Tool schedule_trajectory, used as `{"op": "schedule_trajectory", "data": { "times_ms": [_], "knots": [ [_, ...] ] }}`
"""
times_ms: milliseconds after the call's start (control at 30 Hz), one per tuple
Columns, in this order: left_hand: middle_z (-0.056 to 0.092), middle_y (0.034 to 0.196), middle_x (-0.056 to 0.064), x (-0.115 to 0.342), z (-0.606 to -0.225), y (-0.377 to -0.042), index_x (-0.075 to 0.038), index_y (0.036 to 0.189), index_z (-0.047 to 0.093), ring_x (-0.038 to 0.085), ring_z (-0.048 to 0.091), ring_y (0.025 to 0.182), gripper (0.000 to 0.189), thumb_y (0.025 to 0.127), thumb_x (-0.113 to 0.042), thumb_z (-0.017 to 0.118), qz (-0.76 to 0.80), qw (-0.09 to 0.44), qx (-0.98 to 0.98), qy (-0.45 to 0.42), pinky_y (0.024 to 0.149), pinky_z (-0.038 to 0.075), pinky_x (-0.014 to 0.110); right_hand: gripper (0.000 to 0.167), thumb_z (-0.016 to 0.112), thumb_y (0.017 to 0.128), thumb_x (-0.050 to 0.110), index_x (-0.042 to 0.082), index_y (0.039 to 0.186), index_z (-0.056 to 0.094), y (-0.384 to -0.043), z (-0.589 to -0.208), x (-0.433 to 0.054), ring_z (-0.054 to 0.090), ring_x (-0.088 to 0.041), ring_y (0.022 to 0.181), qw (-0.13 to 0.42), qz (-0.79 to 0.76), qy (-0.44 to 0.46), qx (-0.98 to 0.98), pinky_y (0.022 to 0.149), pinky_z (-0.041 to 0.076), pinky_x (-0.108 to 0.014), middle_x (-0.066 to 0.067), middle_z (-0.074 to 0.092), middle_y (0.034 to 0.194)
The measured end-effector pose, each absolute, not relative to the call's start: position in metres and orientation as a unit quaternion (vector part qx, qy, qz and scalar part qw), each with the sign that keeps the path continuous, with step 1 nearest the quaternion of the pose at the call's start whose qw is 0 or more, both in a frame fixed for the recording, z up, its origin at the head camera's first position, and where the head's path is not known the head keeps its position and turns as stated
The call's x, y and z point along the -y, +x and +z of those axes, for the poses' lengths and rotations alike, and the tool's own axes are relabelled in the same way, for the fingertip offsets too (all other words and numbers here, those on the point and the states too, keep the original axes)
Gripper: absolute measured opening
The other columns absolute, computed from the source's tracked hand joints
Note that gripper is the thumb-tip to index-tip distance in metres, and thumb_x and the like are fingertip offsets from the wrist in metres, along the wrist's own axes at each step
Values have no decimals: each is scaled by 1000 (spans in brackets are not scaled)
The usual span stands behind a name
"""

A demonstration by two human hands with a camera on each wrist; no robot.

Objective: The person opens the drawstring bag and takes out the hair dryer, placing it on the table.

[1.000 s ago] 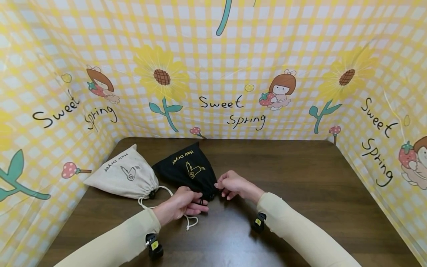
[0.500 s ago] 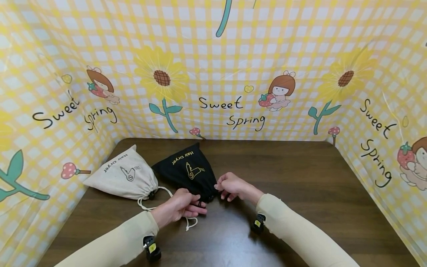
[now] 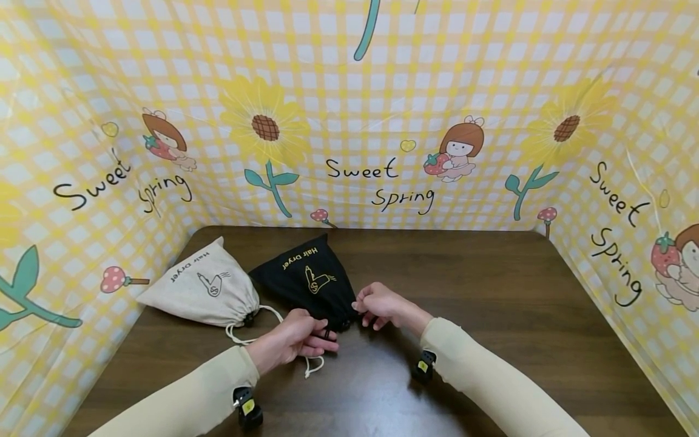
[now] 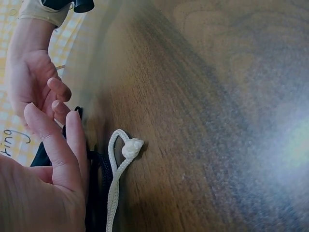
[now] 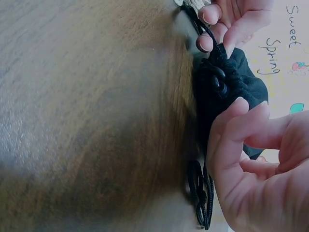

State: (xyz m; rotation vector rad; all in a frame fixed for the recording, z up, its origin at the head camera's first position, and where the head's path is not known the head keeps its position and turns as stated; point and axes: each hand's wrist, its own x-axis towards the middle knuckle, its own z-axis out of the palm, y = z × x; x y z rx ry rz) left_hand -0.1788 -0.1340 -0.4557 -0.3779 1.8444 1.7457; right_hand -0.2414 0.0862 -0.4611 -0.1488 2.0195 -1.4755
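Observation:
A black drawstring bag [image 3: 306, 276] with a yellow hair-dryer print lies on the table, its gathered mouth toward the person. My left hand [image 3: 295, 337] pinches the left side of that mouth between thumb and finger, and a black cord [image 5: 205, 26] crosses its fingers. At the mouth's right side, my right hand [image 3: 384, 305] pinches the edge of the bag with thumb and forefinger. A looped black cord end [image 5: 200, 203] lies under the right hand in the right wrist view. The gathered opening, with black toggle-like parts [image 5: 219, 84], shows between both hands.
A beige drawstring bag [image 3: 204, 288] with a black hair-dryer print lies left of the black one. Its white cord [image 4: 113, 183] runs under the left forearm to a knotted end. Yellow checked cloth [image 3: 349, 121] encloses the brown wooden table [image 3: 464, 273] at the back and sides.
The left hand has shifted very slightly left since a second ago. Both bags and the right hand look almost unmoved.

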Motion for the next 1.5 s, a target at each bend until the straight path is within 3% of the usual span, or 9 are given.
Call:
{"op": "schedule_trajectory", "data": {
  "times_ms": [800,1133,1500],
  "knots": [
    [77,100,16,137,-454,-175,10,110,57,26,79,83,18,110,-7,51,644,284,-695,-146,54,55,21,21,60,105,7,6,85,55,-239,-462,-88,62,-17,59,312,-572,-48,-757,45,48,-25,-11,58,84],
    [76,101,17,134,-451,-176,10,117,57,27,79,82,23,110,-12,54,643,274,-699,-153,56,58,24,15,66,103,12,-2,97,66,-238,-463,-89,64,-17,58,300,-574,-50,-760,45,50,-25,-15,64,92],
    [77,100,18,129,-454,-176,12,117,60,28,79,83,28,110,-14,54,646,278,-696,-143,58,59,27,22,70,101,17,-3,95,69,-235,-459,-91,64,-15,58,319,-558,-46,-765,45,49,-23,-14,65,94]
  ]
}}
